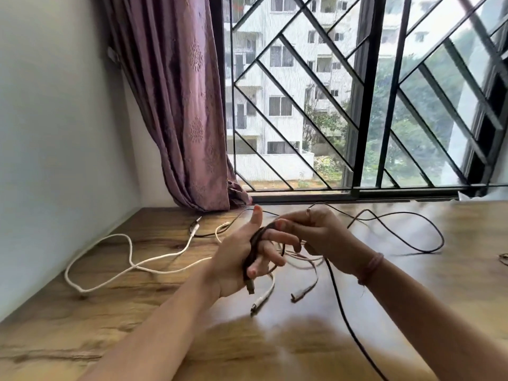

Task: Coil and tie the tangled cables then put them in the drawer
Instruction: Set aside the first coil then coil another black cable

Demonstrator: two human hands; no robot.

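Left hand [242, 259] has the black cable [412, 232] looped round its spread fingers [275, 237], plug end dangling below the palm, while my right hand [313, 232] pinches the running length just beside them. My worry is that those fingers are so loose the loops could slide off. The slack trailing past the right fingers over the table [412, 312] might also snag the white cable [123, 268] lying off to the left.

You had a black cable [384, 215] and a white cable [129, 266] on a brown wood-grain table [439, 312] — beside a mauve curtain [178, 105] with embroidered medallions.
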